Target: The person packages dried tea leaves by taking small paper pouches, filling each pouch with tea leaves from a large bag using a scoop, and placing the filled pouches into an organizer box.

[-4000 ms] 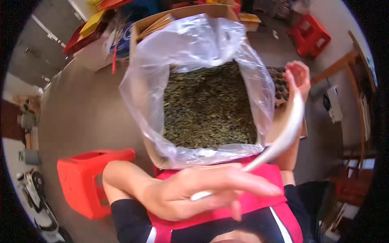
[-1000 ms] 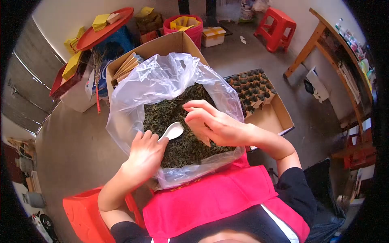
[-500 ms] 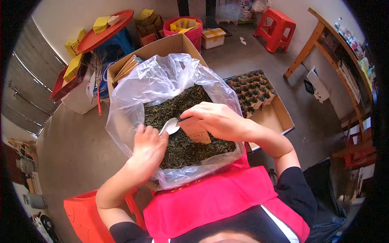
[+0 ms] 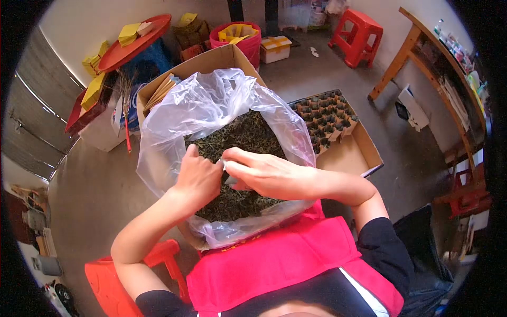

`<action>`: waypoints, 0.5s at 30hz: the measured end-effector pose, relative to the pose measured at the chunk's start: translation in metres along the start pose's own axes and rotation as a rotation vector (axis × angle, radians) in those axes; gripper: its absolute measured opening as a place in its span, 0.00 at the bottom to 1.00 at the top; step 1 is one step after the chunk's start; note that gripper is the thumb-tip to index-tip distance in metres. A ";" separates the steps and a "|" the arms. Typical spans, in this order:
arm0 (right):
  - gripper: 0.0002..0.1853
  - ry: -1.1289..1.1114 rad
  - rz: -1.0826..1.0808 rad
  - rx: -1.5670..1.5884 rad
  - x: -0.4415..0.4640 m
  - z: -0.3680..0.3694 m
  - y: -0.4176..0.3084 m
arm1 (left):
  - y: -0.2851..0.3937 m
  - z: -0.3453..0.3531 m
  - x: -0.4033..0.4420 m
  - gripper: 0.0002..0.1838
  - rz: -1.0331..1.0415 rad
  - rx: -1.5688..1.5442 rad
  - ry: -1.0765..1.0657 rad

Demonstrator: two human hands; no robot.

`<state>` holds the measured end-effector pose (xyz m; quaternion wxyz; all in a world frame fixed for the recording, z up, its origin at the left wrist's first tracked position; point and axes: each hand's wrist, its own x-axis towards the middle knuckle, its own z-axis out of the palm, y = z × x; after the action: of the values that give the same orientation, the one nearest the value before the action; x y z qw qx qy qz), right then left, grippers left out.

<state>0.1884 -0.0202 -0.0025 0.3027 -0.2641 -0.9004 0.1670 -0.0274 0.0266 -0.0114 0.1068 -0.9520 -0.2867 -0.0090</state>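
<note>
My left hand [image 4: 199, 175] is closed around the handle of a white spoon [image 4: 224, 165], of which only a small white bit shows between my hands. My right hand [image 4: 264, 171] is closed with its fingertips against the left one. A small brown paper packet is in it, now almost wholly hidden behind the fingers. Both hands are above a heap of dark green dried leaves [image 4: 243, 134]. A clear plastic bag [image 4: 179, 113] holds the leaves and lines a cardboard box [image 4: 214, 61].
Flat brown packets [image 4: 161, 92] stick up at the box's left corner. To the right, a shallow carton [image 4: 348, 156] holds rows of filled, open-topped packets [image 4: 325, 116]. A red stool [image 4: 356, 37], a pink bucket [image 4: 236, 39] and a wooden table [image 4: 404, 58] stand farther off.
My right hand has moved left and down with the packet, meeting my left hand. The spoon's bowl, plainly visible before, is now mostly hidden.
</note>
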 end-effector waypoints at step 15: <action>0.13 0.174 -0.012 -0.127 -0.016 0.023 -0.011 | -0.010 0.047 0.045 0.15 -0.073 -0.345 -0.021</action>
<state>0.1801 -0.0413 -0.0225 0.3632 -0.2906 -0.8812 0.0844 0.0026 0.0692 -0.0522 -0.0617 -0.9452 -0.3164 -0.0518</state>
